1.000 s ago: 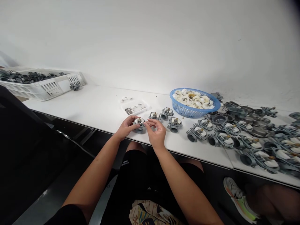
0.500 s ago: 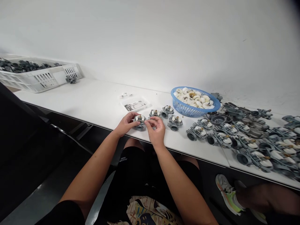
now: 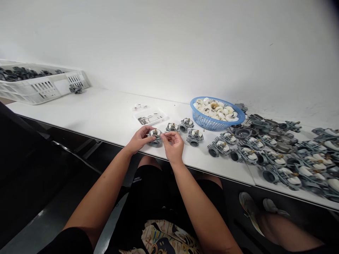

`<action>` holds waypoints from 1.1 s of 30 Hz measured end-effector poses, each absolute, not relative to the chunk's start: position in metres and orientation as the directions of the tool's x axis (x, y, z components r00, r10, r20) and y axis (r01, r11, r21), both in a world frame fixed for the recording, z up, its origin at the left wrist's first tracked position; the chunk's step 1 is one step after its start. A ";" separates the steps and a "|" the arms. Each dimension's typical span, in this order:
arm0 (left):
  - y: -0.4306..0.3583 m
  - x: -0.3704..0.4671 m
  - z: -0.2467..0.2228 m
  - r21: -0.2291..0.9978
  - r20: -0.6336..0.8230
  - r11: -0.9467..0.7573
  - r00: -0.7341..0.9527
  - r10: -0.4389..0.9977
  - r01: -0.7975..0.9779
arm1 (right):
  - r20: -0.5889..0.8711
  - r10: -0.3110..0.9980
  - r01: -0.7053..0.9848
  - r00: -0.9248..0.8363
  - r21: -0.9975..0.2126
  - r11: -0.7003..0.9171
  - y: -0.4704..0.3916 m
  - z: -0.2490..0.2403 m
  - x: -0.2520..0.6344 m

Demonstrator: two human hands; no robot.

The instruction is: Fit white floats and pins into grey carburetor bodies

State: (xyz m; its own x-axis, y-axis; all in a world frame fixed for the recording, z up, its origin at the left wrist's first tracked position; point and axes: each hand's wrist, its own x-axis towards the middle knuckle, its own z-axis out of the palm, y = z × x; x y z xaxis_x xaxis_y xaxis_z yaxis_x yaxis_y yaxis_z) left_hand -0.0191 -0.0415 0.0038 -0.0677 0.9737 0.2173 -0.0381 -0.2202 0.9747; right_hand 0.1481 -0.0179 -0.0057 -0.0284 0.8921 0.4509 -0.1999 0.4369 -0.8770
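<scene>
A grey metal carburetor body [image 3: 155,143] with a white float and a brass part on top sits at the table's front edge. My left hand [image 3: 140,140] grips it from the left, thumb along its near side. At its right side is my right hand [image 3: 173,144], thumb and forefinger pinched together; whatever is between those fingertips is too small to make out. Just behind and to the right stand similar carburetors [image 3: 195,137] with white floats. Behind my hands lies a shallow clear plastic box [image 3: 150,116] holding thin metal pins.
A blue basket [image 3: 212,121] full of white floats stands right of centre. Many carburetors [image 3: 249,155] crowd the table's right side. At the far left is a white crate [image 3: 47,88] of dark parts, with one carburetor [image 3: 76,88] beside it. Another person's leg [image 3: 286,225] shows below right.
The whole view has shifted slightly. My left hand still holds the carburetor, and my right hand stays pinched at its right side. The other person's feet have moved.
</scene>
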 end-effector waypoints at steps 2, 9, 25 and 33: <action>-0.042 -0.019 0.003 0.975 0.217 -0.219 -0.075 0.973 -0.031 | 0.454 0.887 -0.172 -0.087 -0.884 0.436 -0.018 -0.007 0.150; -0.042 -0.019 0.002 0.975 0.224 -0.223 -0.078 0.971 0.017 | 0.626 0.762 0.070 -0.168 -0.763 0.643 -0.025 -0.007 0.153; -0.042 -0.018 0.001 0.969 0.247 -0.247 -0.086 0.965 0.011 | 0.696 0.716 0.100 -0.040 -0.711 0.696 -0.029 -0.009 0.152; -0.041 -0.018 0.001 0.967 0.256 -0.254 -0.083 0.963 0.033 | 0.570 0.817 0.037 -0.086 -0.818 0.575 -0.025 -0.010 0.154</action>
State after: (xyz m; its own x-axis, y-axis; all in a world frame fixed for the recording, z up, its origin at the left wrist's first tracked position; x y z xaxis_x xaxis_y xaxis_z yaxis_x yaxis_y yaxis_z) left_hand -0.0185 -0.0413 0.0008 -0.0833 0.9632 0.2556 0.0326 -0.2538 0.9667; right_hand 0.1537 -0.0246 -0.0101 -0.0856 0.8170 0.5702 0.0366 0.5745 -0.8177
